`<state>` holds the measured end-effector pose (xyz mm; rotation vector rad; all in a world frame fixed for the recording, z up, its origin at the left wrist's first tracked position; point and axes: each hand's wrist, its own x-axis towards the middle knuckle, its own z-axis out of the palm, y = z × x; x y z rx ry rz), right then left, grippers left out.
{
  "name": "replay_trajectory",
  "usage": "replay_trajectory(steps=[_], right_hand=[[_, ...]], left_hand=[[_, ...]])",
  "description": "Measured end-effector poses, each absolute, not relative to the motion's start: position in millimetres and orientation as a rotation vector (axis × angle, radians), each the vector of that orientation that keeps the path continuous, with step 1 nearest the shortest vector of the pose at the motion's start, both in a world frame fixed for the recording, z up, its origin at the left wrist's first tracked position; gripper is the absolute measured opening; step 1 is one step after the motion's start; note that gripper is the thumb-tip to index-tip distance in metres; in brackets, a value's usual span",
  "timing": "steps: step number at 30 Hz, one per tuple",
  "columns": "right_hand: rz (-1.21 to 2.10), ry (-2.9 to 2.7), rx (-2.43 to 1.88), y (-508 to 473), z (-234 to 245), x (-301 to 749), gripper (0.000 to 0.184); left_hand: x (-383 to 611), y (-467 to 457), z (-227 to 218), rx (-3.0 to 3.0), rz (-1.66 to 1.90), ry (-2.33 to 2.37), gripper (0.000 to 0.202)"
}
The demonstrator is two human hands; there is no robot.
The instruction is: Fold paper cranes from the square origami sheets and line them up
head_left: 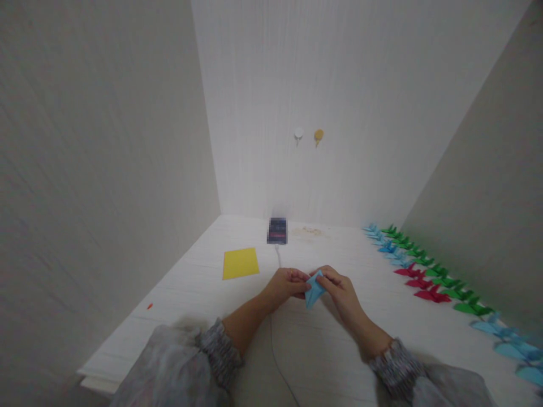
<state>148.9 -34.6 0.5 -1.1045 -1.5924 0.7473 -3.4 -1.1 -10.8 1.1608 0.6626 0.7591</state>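
A small, partly folded light blue paper (314, 290) is held above the white table (190, 299) between both hands. My left hand (287, 286) pinches its left edge with curled fingers. My right hand (341, 289) grips its right side, with fingers closed over the top of the fold. Both forearms wear grey sleeves and reach in from the lower edge of the view.
A yellow paper square (240, 263) lies flat to the left. A phone (277, 230) rests at the back with a thin cable (278, 362) running toward me. Rows of folded paper figures in blue (388, 247), green (445, 281) and red (419, 282) line the right wall. Two hooks (308, 135) hang on the back wall.
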Motion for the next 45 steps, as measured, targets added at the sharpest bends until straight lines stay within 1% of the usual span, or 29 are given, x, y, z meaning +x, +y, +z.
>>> replay_trajectory(steps=[7, 19, 25, 39, 42, 45], right_hand=[[0.681, -1.535, -1.083, -37.6, 1.6, 149.3, 0.017], [0.537, -1.552, -1.149, -40.6, 7.9, 146.8, 0.022], [0.449, -1.638, -1.162, -38.0, 5.6, 144.8, 0.015], [0.418, -1.635, -1.214, -37.5, 3.0, 148.1, 0.024], [0.387, -1.639, -1.217, -38.6, 4.6, 148.3, 0.019], [0.374, -1.634, -1.217, -39.0, 5.9, 148.3, 0.018]], left_hand=[[-3.2, -0.3, -12.8, 1.156, 0.762, 0.667, 0.029], [-2.8, 0.8, -14.1, 1.151, 0.754, 0.688, 0.029], [-1.3, 0.8, -14.6, 1.125, 0.773, 0.707, 0.031], [-1.4, -1.7, -10.5, 1.195, 0.722, 0.734, 0.031], [-1.5, -1.8, -9.6, 1.17, 0.727, 0.727, 0.03], [-2.6, -2.0, -9.1, 1.165, 0.74, 0.711, 0.03]])
